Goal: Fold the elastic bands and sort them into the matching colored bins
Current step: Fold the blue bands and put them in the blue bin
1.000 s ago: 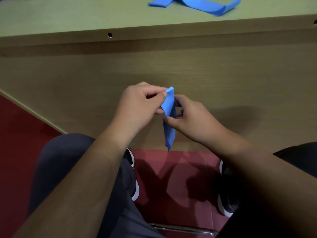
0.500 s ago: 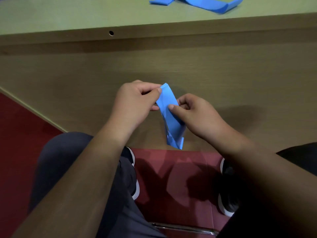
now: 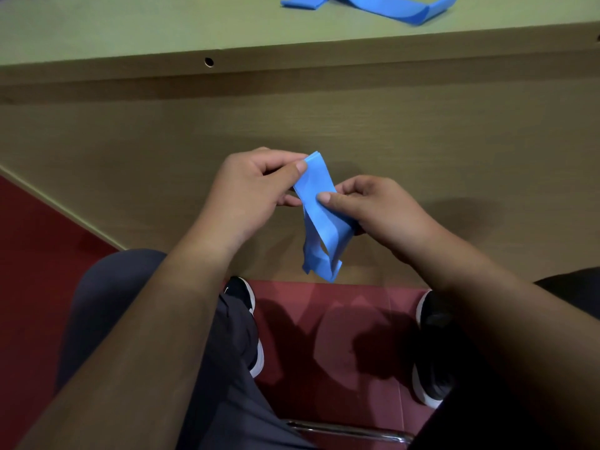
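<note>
Two dark shoes (image 3: 242, 297) rest on the red floor (image 3: 32, 254) below the seated person's knees. Just above them, in the air before the front panel of the bench (image 3: 130, 27), both hands hold a blue elastic band (image 3: 319, 219). The left hand (image 3: 256, 186) pinches its top end, fingers (image 3: 297, 167) curled, and the right hand (image 3: 380, 209) pinches it mid-length, with the loose layers dangling unevenly. To fold it neatly, I'd square up the hanging ends first, then press the crease. Farther off, another blue band (image 3: 373, 6) lies on the bench top; no bins show.
</note>
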Demonstrator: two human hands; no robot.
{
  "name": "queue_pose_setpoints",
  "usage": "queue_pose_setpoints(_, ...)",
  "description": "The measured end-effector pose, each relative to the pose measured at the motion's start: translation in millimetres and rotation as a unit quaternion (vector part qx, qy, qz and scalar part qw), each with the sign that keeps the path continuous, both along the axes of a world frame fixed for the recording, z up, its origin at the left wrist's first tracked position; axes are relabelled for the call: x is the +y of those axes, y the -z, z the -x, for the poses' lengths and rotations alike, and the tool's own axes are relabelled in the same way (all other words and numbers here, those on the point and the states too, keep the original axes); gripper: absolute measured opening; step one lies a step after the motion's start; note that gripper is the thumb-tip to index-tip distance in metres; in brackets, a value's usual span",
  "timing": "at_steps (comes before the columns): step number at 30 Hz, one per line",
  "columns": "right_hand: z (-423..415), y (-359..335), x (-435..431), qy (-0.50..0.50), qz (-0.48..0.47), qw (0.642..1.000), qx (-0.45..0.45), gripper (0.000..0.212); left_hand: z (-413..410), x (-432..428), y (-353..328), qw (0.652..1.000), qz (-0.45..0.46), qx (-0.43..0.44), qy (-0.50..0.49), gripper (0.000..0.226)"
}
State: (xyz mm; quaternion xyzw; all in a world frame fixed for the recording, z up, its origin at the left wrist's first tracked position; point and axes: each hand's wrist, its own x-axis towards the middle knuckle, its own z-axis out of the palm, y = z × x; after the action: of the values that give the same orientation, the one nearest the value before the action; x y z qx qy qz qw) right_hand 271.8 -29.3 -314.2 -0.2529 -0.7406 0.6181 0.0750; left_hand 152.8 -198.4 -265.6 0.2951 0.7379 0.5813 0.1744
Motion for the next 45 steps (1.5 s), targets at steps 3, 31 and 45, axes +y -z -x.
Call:
queue_pose_setpoints(3,1.0,4.0,0.2,-0.017,0.018,1.0,0.001,0.036,0.4,0.0,0.3,1.0,-0.004,-0.001,0.0,0.017)
queue_pose_setpoints(31,3.1,4.6,0.9,-0.072,-0.028,0.997,0.019,0.035,6.6,-2.6,1.4,1.0,0.014,0.017,0.005,0.018)
queue_pose_setpoints(45,5.2,7.1,1.0,-0.056,-0.058,0.997,0.008,0.041,9.1,-6.0,2.0,0.999,0.028,0.035,0.011,0.015)
